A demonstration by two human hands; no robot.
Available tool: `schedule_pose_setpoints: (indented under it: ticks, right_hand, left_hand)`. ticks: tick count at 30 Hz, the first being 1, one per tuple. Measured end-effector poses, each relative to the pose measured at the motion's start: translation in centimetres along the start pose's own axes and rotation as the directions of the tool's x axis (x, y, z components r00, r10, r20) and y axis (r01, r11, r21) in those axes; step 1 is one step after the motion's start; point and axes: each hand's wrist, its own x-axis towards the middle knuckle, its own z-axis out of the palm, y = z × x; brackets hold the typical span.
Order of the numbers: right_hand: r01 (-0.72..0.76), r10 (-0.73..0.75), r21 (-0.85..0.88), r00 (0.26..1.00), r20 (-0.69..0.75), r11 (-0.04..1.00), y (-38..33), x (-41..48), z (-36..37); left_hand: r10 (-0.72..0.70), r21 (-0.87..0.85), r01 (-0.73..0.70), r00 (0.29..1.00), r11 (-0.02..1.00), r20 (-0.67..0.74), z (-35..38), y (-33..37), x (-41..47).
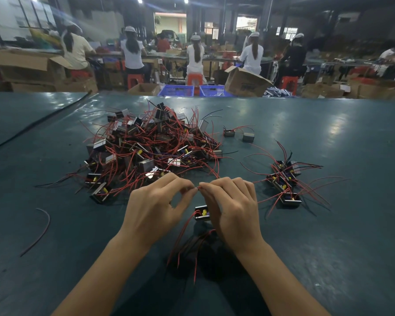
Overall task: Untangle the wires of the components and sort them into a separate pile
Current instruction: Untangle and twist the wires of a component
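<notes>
Left hand (155, 202) and right hand (232, 202) pinching a red wire (198, 187) at lower centre, the right half-hiding its component (201, 213); tangled pile (146, 147) above, sorted pile (285, 181) right.

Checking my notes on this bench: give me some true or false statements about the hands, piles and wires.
1. The left hand and right hand both pinch red wire at the fingertips. True.
2. The tangled pile lies right of the hands. False: it lies ahead, slightly left; the small pile is at the right.
3. A component shows between the hands. True.
4. The loose wire at the left is wound round a component. False: it lies alone on the table.
</notes>
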Motion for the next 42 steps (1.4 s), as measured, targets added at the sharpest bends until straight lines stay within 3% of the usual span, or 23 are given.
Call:
schedule_pose_setpoints:
  ticks: [2, 4, 5, 6, 8, 9, 10, 11, 14, 15, 17, 20, 23, 26, 30, 32, 38, 42]
  right_hand:
    - [0.009, -0.010, -0.018, 1.000, -0.006, 1.000, 0.0, 0.0, 0.0]
    - [0.025, -0.025, -0.036, 0.999, -0.021, 0.999, 0.0, 0.1, -0.1]
    - [0.033, -0.034, -0.043, 0.999, -0.026, 0.999, 0.0, 0.1, -0.1]
    - [0.039, -0.041, -0.048, 0.999, -0.028, 0.998, 0.0, 0.1, -0.1]
    - [0.038, -0.040, -0.062, 0.999, -0.029, 0.997, -0.1, 0.1, 0.0]
    - [0.031, -0.032, -0.068, 0.999, -0.028, 0.997, 0.0, 0.1, 0.0]
    - [0.022, -0.024, -0.070, 0.999, -0.027, 0.997, 0.1, 0.1, 0.0]
    - [0.014, -0.016, -0.069, 0.999, -0.028, 0.997, 0.2, 0.1, 0.0]
    - [0.006, -0.008, -0.059, 0.999, -0.037, 0.998, 0.2, 0.2, -0.1]
    - [0.009, -0.011, -0.053, 0.999, -0.042, 0.999, 0.1, 0.2, -0.1]
    - [0.021, -0.024, -0.048, 0.999, -0.045, 0.999, -0.2, 0.2, -0.1]
    - [0.034, -0.037, -0.054, 0.998, -0.041, 0.998, -0.2, 0.3, -0.1]
    - [0.051, -0.054, -0.069, 0.997, -0.052, 0.996, -0.2, 0.3, 0.0]
    - [0.075, -0.079, -0.068, 0.996, -0.048, 0.995, -0.1, 0.2, 0.1]
    - [0.073, -0.075, -0.049, 0.996, -0.043, 0.996, -0.2, 0.1, 0.3]
    - [0.063, -0.064, -0.039, 0.997, -0.032, 0.997, -0.3, 0.1, 0.2]
    - [-0.092, 0.090, 0.147, 0.996, 0.026, 0.985, -0.2, 0.2, -0.1]
    - [-0.150, 0.147, 0.204, 0.989, 0.031, 0.968, -0.3, 0.2, -0.2]
  left_hand:
    - [-0.075, -0.039, 0.075, 0.997, 0.996, 0.015, 0.3, 0.6, -0.1]
    - [-0.307, -0.270, 0.314, 0.949, 0.910, 0.070, 0.6, 1.4, 0.2]
    - [-0.457, -0.411, 0.473, 0.878, 0.780, 0.144, 0.7, 1.8, 0.4]
    - [-0.590, -0.529, 0.616, 0.769, 0.583, 0.244, 0.8, 2.1, 0.7]
    - [-0.697, -0.632, 0.765, 0.519, 0.122, 0.494, 0.6, 2.5, 1.2]
    - [-0.683, -0.628, 0.778, 0.452, -0.012, 0.574, 0.4, 2.5, 1.4]
    - [-0.669, -0.622, 0.782, 0.448, -0.028, 0.593, 0.3, 2.3, 1.5]
    - [-0.669, -0.621, 0.780, 0.505, 0.082, 0.546, 0.3, 2.1, 1.5]
    - [-0.587, -0.465, 0.607, 0.783, 0.645, 0.208, 0.5, 1.6, 0.8]
    - [-0.517, -0.385, 0.528, 0.844, 0.757, 0.141, 0.6, 1.4, 0.5]
    - [-0.408, -0.322, 0.424, 0.905, 0.847, 0.118, 0.6, 1.2, 0.2]
    - [-0.347, -0.250, 0.360, 0.933, 0.899, 0.094, 0.5, 1.2, 0.1]
    - [-0.393, -0.249, 0.403, 0.915, 0.881, 0.089, 0.6, 1.4, 0.3]
    - [-0.511, -0.358, 0.543, 0.839, 0.760, 0.187, 0.5, 1.5, 0.7]
    - [-0.632, -0.491, 0.702, 0.698, 0.516, 0.336, 0.5, 1.2, 1.0]
    - [-0.641, -0.512, 0.719, 0.677, 0.470, 0.363, 0.6, 1.2, 0.9]
    - [-0.498, -0.522, 0.504, 0.851, 0.688, 0.165, 1.0, 0.8, 0.4]
    - [-0.347, -0.457, 0.412, 0.911, 0.789, 0.222, 1.0, -0.2, -0.4]
